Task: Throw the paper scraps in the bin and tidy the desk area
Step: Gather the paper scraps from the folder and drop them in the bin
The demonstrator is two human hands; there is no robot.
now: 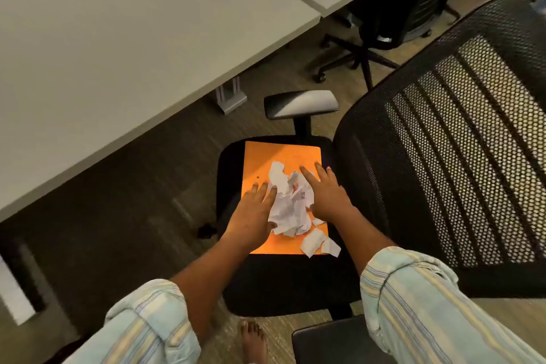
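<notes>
Head view, looking straight down, and I start with the black office chair (283, 284): its seat is serving as the work surface, with the mesh backrest (443, 142) off to the right. Flat on the seat lies an orange folder (274, 156). I judge it's there as a tray, so the bits can be carried off in one go. On the folder's near half sits the heap of paper scraps (291, 207), white and crumpled.

The left hand (251, 213) lies flat at the heap's left edge and the right hand (328, 195) flat at its right edge. Fingers are straight on both and neither grips anything. They bracket the heap, which reads to me as herding the bits together. Whether the left thumb is tucked under the paper, I can't make out from here.

A few loose scraps (313, 241) lie apart at the folder's near right corner, one hanging over onto the seat. Those need gathering too. No bin in my view.

Around it, a pale desk (118, 53) fills the upper left, with streaky brown floor (118, 216) beneath. A second chair (399, 18) is tucked under the far desk, a padded armrest (301, 103) stands beyond the seat, and a bare foot (254, 340) shows at the bottom.
</notes>
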